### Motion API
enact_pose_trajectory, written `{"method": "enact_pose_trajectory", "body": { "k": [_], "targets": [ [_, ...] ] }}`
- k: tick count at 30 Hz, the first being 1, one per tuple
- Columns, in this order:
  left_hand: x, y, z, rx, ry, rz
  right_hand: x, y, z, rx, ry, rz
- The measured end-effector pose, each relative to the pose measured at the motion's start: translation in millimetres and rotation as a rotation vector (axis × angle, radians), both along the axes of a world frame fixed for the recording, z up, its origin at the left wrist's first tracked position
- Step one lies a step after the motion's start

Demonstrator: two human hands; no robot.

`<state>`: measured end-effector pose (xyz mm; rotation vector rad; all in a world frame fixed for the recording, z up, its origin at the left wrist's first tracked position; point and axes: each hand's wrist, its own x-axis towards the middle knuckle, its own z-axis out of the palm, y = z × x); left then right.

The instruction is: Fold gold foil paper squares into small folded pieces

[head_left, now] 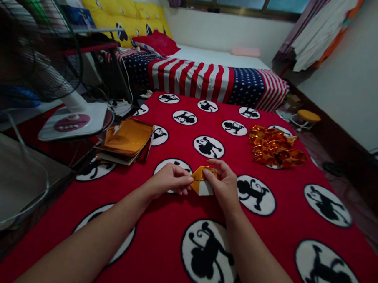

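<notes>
A small folded sheet of gold foil paper [197, 184] is held between my two hands above the red cloth, its pale underside showing along the lower edge. My left hand [171, 180] pinches its left corner between thumb and fingers. On the other side, my right hand [223, 182] grips the paper with the thumb on top, hiding part of the right end. To the left lies a stack of flat gold foil sheets [126, 136]. A heap of shiny folded gold foil pieces [272, 147] rests to the right.
The red cloth [183, 137] has white ovals with black monkey figures. A fan [72, 119] stands at the left beside a cable. Behind is a bed with a stars-and-stripes cover [191, 79]. A yellow-topped stool [308, 116] stands at the right.
</notes>
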<state>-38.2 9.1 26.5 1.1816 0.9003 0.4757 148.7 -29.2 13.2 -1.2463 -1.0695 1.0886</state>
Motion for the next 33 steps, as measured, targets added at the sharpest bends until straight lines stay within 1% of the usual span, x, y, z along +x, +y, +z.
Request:
{"method": "enact_pose_trajectory", "body": {
  "k": [3, 5, 7, 10, 13, 15, 17, 21, 24, 26, 33],
  "targets": [
    [-1, -1, 1.9, 0.028, 0.036, -0.058, 0, 0, -0.3, -0.019, -0.001, -0.014],
    [0, -1, 2.1, 0.039, 0.061, -0.058, 0, 0, -0.8, -0.023, 0.006, -0.010],
    [3, -2, 1.1, 0.041, 0.067, 0.017, -1, 1, -1.2, 0.021, 0.030, -0.031],
    [7, -3, -1.3, 0.024, 0.053, 0.198, -2, 4, -1.9, 0.126, 0.084, -0.130],
    [10, -3, -1.9, 0.003, 0.014, 0.341, -5, 5, -4.2, 0.141, 0.158, -0.211],
    [10, -4, -0.9, -0.021, -0.032, 0.405, -7, 3, -6.0, 0.125, 0.197, -0.210],
    [10, -3, 0.1, -0.043, -0.076, 0.443, -9, 0, -6.5, 0.119, 0.216, -0.166],
    [10, -2, -0.7, -0.038, -0.099, 0.461, -14, -6, -1.8, 0.148, 0.157, -0.068],
    [10, -1, -3.1, -0.024, -0.090, 0.453, -17, -8, 2.5, 0.164, 0.068, -0.042],
    [10, -1, -4.3, -0.022, -0.087, 0.446, -19, -7, 3.0, 0.144, 0.040, -0.029],
    [9, -2, -1.0, -0.060, -0.072, 0.387, -19, -4, -1.0, 0.041, 0.105, -0.023]
  ]
}}
